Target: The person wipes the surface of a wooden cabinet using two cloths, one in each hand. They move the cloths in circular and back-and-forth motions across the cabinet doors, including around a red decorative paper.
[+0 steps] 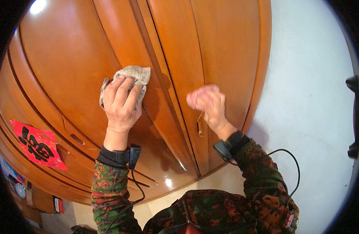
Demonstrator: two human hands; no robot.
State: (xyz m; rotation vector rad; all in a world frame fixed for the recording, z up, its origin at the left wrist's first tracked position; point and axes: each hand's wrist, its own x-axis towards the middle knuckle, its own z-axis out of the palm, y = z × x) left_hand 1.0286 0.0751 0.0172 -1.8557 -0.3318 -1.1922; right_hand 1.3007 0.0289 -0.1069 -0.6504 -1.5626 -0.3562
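Note:
My left hand (123, 102) presses a greyish-white cloth (135, 71) against the orange-brown wooden wardrobe door (86, 58). The fingers lie over the cloth, and its folds stick out above and to the left of them. To the right, my right hand (210, 102) is raised in front of the neighbouring door panel (230, 46). Motion smears its fingers, which look pinkish, so I cannot make out whether they hold anything. Just below that hand is a small door handle (199, 126). A dark band with a small box sits on each wrist.
A red paper decoration (38, 145) with black brushwork is stuck on the wardrobe at the left. A recessed pull (77, 139) is near it. A pale wall (304, 78) stands to the right. Boxes and small items (43, 199) are at the lower left. Black cables hang from both wrists.

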